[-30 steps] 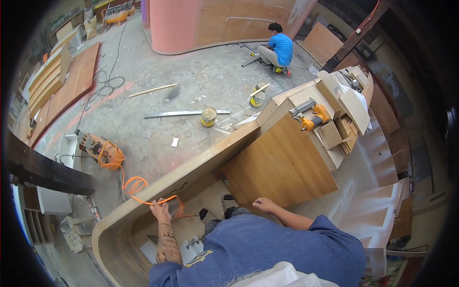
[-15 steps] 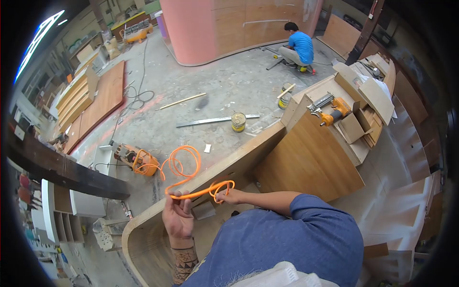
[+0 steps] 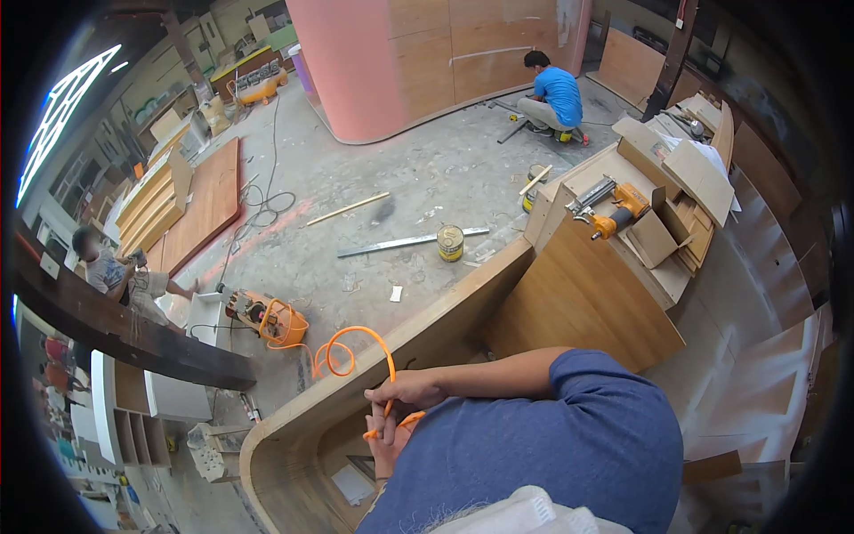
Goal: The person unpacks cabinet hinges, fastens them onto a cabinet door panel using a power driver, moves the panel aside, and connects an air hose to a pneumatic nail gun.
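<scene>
An orange air hose [image 3: 389, 351] rises in a loop over the curved wooden panel and runs down into my hands. My right hand [image 3: 407, 390] is closed round it, near my chest. Just below, my left hand [image 3: 384, 449] holds more of the same hose, with a short bend showing between its fingers; my blue shirt partly hides this hand. The hose's far end leads over the panel's edge to an orange air compressor [image 3: 283, 325] on the floor.
The curved wooden panel [image 3: 418, 320] stands around me. An orange nail gun [image 3: 618, 212] lies on the cabinet to the right. Beyond are a can [image 3: 450, 242] and a metal bar [image 3: 387, 244]. One person [image 3: 556, 98] squats at the back; another [image 3: 116, 271] sits left.
My right hand has moved left and up along the hose, and my left hand has dropped in towards my body. The hose loops have shifted. A seated person has come into view at left.
</scene>
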The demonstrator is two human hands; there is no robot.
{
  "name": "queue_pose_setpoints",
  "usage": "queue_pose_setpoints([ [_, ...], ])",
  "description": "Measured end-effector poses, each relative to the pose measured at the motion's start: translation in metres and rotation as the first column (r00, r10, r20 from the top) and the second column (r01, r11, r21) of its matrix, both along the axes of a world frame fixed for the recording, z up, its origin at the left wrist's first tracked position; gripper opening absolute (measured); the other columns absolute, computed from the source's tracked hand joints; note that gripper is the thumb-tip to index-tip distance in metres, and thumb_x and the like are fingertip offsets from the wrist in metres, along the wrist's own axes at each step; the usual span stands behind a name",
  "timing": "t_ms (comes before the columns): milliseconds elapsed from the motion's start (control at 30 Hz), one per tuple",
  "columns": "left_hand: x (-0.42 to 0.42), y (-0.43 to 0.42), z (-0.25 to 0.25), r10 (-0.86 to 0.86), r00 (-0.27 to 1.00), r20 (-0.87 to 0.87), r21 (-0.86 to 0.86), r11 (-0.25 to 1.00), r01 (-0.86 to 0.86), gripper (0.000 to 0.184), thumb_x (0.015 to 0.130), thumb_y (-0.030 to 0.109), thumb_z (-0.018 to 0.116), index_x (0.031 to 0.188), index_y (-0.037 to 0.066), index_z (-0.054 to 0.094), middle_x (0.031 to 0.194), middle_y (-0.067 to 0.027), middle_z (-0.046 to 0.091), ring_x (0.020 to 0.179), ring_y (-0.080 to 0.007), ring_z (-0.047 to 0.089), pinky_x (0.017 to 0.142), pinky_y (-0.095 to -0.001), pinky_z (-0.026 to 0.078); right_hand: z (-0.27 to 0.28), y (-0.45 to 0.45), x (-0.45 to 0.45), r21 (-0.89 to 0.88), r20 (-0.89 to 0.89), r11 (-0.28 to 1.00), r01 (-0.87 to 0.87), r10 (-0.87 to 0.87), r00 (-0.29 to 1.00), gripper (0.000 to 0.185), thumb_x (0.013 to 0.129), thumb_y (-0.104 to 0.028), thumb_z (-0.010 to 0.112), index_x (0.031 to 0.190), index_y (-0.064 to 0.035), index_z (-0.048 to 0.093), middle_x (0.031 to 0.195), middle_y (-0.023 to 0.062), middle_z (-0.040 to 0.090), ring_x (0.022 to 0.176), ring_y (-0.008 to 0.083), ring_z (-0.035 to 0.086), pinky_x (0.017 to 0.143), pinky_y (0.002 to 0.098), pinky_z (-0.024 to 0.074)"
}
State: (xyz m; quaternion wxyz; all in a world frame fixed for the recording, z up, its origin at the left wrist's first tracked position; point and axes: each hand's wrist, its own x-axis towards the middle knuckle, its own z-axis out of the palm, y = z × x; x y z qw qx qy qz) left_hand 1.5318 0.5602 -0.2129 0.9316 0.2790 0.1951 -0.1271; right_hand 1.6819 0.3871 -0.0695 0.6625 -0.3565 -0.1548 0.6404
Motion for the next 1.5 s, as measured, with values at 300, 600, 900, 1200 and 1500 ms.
queue_pose_setpoints([
  [300,-0.005,0.100,-0.067,0.651,0.718,-0.247,-0.503,0.547,-0.669,0.060,0.112,0.041,0.032,0.133,-0.006,0.063,0.131,-0.0207,0.071,0.129,-0.0362,0.065,0.122,-0.0529,0.041,0.013,-0.069,0.032,-0.072,-0.076,0.968,0.241,-0.247,0.966,0.064,0.117,-0.046,0.030,0.104,0.0014,0.070,0.098,0.0205,0.078,0.101,0.0291,0.077,0.102,0.0402,0.0556],
  [600,-0.025,0.160,-0.077,0.694,0.628,-0.352,-0.489,0.435,-0.756,0.044,0.108,-0.002,0.041,0.151,-0.013,0.038,0.128,-0.0249,0.067,0.110,-0.0320,0.074,0.101,-0.0416,0.063,-0.030,-0.163,0.044,-0.109,-0.111,0.767,0.632,-0.642,0.759,0.055,0.117,-0.043,0.034,0.110,-0.0011,0.068,0.092,0.0162,0.075,0.089,0.0289,0.076,0.096,0.0422,0.0576],
  [900,-0.079,0.171,-0.075,0.801,0.580,-0.151,0.603,0.540,-0.588,0.017,0.107,0.007,0.047,0.121,-0.003,0.045,0.102,-0.0147,0.059,0.091,-0.0243,0.063,0.085,-0.0386,0.055,-0.078,-0.290,0.073,-0.130,-0.489,0.122,0.984,-0.871,0.043,0.049,0.114,-0.049,0.039,0.098,-0.0059,0.057,0.055,-0.0061,0.036,0.049,0.0102,0.045,0.083,0.0430,0.0641],
  [1200,0.016,0.198,0.078,0.681,0.666,0.305,0.303,0.594,-0.745,0.008,0.106,0.011,0.055,0.100,0.005,0.053,0.085,-0.0052,0.049,0.079,-0.0164,0.050,0.076,-0.0311,0.045,-0.202,-0.269,0.038,-0.476,-0.477,0.625,0.618,-0.774,0.416,0.075,0.104,-0.068,0.052,0.130,0.0014,0.047,0.080,0.0080,0.060,0.072,0.0230,0.066,0.092,0.0544,0.0628],
  [1500,0.079,-0.048,0.223,-0.051,0.960,0.275,0.926,0.284,-0.250,0.063,0.108,0.031,0.066,0.156,0.002,0.038,0.087,-0.0009,0.062,0.062,-0.0066,0.053,0.054,-0.0216,0.045,-0.118,-0.363,0.075,-0.167,0.510,-0.459,0.873,-0.798,-0.322,0.018,0.106,-0.028,0.056,0.099,-0.0119,0.059,0.078,0.0050,0.063,0.061,0.0129,0.056,0.051,0.0295,0.0429],
])
